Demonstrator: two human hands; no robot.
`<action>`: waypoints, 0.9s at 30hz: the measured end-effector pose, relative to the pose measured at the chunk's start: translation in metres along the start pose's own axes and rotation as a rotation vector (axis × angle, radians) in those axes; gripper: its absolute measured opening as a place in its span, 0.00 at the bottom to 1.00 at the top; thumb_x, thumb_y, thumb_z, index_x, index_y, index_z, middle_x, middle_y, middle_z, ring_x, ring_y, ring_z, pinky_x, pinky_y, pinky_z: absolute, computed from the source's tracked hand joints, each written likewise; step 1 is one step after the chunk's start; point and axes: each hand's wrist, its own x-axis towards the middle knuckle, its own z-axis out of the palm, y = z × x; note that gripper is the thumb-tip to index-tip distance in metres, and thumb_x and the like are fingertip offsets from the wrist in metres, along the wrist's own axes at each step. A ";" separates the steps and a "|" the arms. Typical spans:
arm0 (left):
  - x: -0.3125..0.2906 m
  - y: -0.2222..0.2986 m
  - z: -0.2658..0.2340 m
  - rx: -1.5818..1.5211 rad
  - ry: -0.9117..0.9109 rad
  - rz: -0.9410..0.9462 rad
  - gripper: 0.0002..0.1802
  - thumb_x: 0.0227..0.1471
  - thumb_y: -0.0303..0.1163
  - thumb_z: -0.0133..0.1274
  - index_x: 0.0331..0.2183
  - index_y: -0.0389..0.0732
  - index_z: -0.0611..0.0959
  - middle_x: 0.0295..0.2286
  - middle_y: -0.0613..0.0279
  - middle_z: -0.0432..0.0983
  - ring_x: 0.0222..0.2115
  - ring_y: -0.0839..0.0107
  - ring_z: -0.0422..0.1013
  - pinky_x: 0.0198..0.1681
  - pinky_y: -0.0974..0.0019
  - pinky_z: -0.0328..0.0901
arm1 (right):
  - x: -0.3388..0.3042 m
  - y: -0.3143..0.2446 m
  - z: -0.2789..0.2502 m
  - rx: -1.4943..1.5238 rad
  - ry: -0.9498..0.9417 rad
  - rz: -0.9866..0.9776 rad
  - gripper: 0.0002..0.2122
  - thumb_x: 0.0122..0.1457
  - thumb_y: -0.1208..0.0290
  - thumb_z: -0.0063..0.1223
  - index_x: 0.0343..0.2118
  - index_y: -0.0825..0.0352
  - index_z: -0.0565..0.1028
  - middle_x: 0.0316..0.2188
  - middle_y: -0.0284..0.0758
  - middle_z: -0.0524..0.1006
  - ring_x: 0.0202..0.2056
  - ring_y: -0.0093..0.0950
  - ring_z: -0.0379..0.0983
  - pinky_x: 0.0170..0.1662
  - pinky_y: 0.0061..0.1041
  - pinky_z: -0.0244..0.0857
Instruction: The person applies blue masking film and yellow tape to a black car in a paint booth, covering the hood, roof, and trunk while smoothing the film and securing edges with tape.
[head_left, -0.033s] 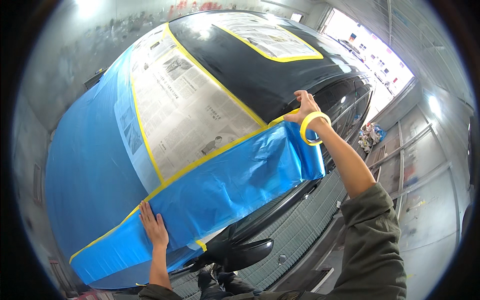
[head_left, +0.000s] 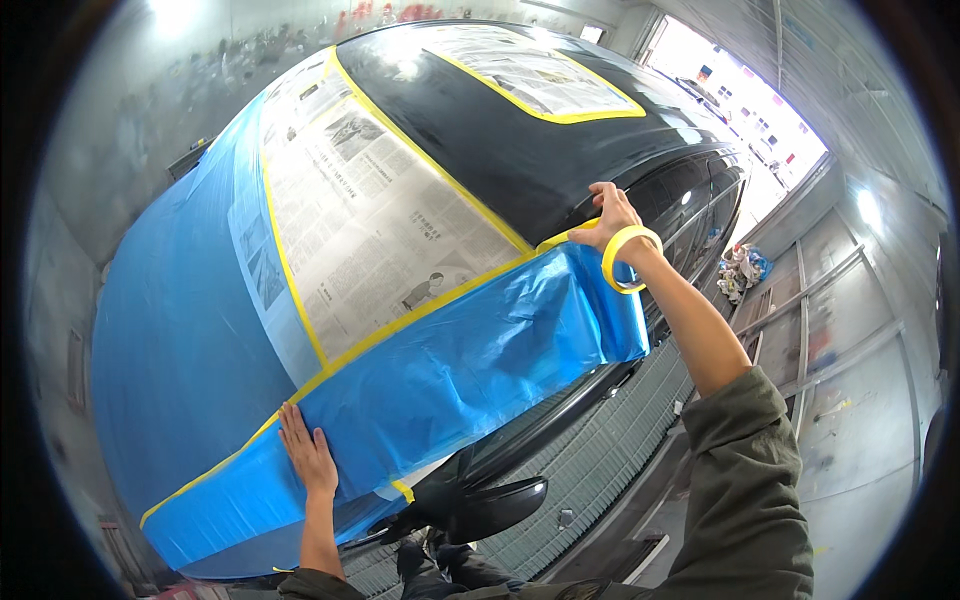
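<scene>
My left hand [head_left: 308, 455] lies flat, fingers spread, on the blue masking film [head_left: 470, 360] along the car's side. Its fingertips reach the yellow tape [head_left: 390, 328] on the film's upper edge. Farther right, my right hand [head_left: 612, 222] has bent fingers at the film's far upper corner, by the black roof edge. Its thumb points left along the taped edge, and the palm side hides just how it grips. A ring of yellow masking tape [head_left: 607, 262] hangs around my right wrist. Below that hand, the film hangs in folds.
Taped newspaper [head_left: 370, 210] covers the windshield, and another sheet [head_left: 540, 75] lies on the black roof [head_left: 470, 130]. Blue film [head_left: 180, 340] drapes the hood. A black side mirror [head_left: 490, 508] juts out near my legs. Crumpled waste [head_left: 742, 272] sits by the right wall.
</scene>
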 end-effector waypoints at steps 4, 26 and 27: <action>0.001 0.013 -0.002 -0.028 0.039 0.045 0.32 0.68 0.37 0.43 0.69 0.39 0.59 0.69 0.52 0.51 0.71 0.54 0.45 0.73 0.48 0.38 | -0.001 -0.004 -0.007 0.027 -0.114 0.003 0.34 0.43 0.58 0.74 0.52 0.64 0.68 0.43 0.40 0.75 0.48 0.37 0.74 0.52 0.32 0.72; 0.144 0.421 0.060 -0.286 -0.030 0.849 0.44 0.67 0.62 0.37 0.63 0.30 0.68 0.65 0.45 0.60 0.69 0.54 0.53 0.73 0.55 0.45 | -0.007 0.015 -0.010 -0.060 -0.145 0.093 0.42 0.49 0.41 0.66 0.59 0.69 0.68 0.50 0.52 0.78 0.53 0.47 0.76 0.56 0.37 0.69; 0.144 0.420 0.061 -0.303 -0.024 0.850 0.44 0.67 0.62 0.37 0.63 0.30 0.69 0.65 0.44 0.61 0.69 0.53 0.53 0.73 0.54 0.45 | -0.008 0.013 -0.011 -0.043 -0.153 0.129 0.41 0.49 0.41 0.67 0.58 0.69 0.68 0.49 0.52 0.79 0.52 0.48 0.76 0.56 0.38 0.69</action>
